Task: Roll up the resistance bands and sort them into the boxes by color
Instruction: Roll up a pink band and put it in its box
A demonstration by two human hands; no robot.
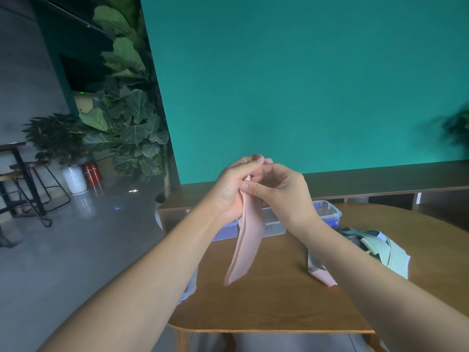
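Teal wall and a rounded brown wooden tabletop (279,308) frame the work. Clear plastic storage boxes (327,212) sit at its far edge, with a tangled heap of pale green, grey and pink resistance bands (375,247) on the right. Both hands meet above the tabletop: the left hand (233,189) and right hand (281,189) each hold a closed pinching grip on the top end of the flat pink resistance band (247,240). Its long axis hangs straight down from the grip, tail free, equally near both hands. No writing is legible.
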